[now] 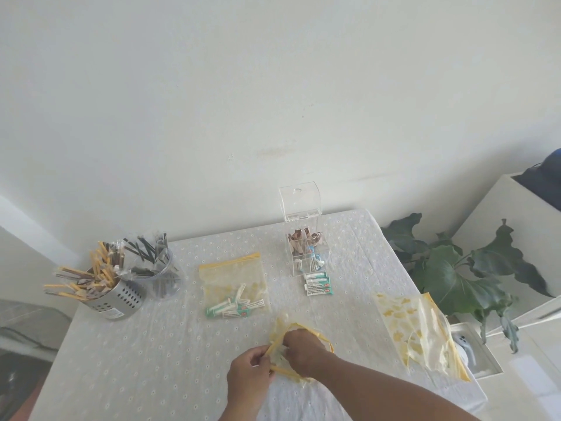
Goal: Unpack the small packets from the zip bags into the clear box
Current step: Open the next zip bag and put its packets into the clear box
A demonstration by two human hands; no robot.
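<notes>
Head view: two hands work a zip bag (299,329) open at the table's (151,360) near edge.
Left hand (249,372) fingers pinch the bag's yellow rim; right hand (303,349) reaches inside, fingers hidden. Clear box (306,253) stands well beyond, lid up.

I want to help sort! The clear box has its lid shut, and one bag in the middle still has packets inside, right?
Not quite. The head view shows the clear box with its lid flipped up and open. The middle bag does still hold packets.

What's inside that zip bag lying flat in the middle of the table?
The flat zip bag holds several small white-and-green packets, bunched at its near end. Their overlap hides the exact count.
</notes>
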